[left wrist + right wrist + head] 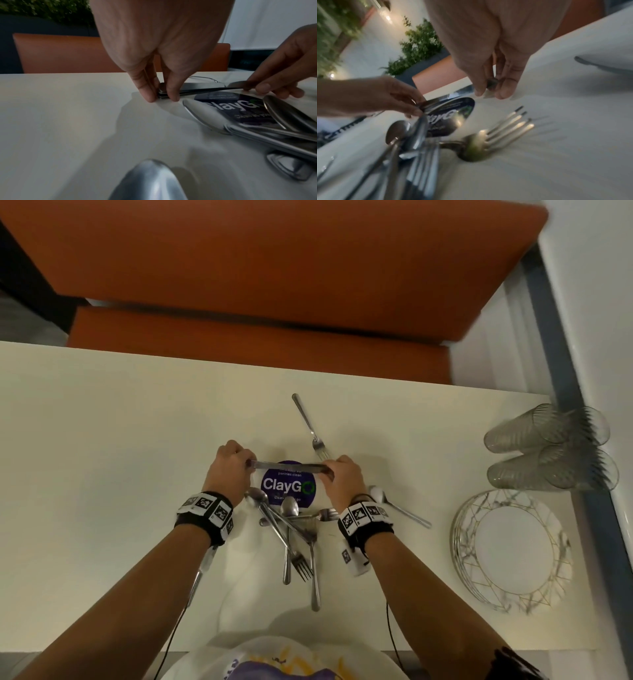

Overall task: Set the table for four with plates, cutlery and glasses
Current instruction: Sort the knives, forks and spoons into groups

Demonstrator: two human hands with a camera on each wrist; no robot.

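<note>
Two hands pinch opposite ends of a bundle of knives (287, 465), held level just above the purple ClayGo sticker (287, 487) on the white table (102, 440). Left hand (231, 470): thumb and fingertips (172, 93) clamp the squared handle ends; left wrist view shows stacked metal edges there, exact count not readable. Right hand (344, 479) pinches the other end; its wrist view is blurred, only a dark stub of metal between thumb and fingers. Sticker text partly covered by knives and spoons.

Cutlery pile (294, 529) lies just near of the sticker, between the wrists: crossed spoons and forks, overlapping, individual pieces hard to separate. Lone fork (310, 426) beyond the hands, tines toward them. One spoon (399, 508) right of the right wrist, bowl partly hidden by the wrist band.

Stack of marbled, gold-lined plates (512, 549) at right edge; clear glasses (551, 450) beyond it, smeared, count unclear
</note>
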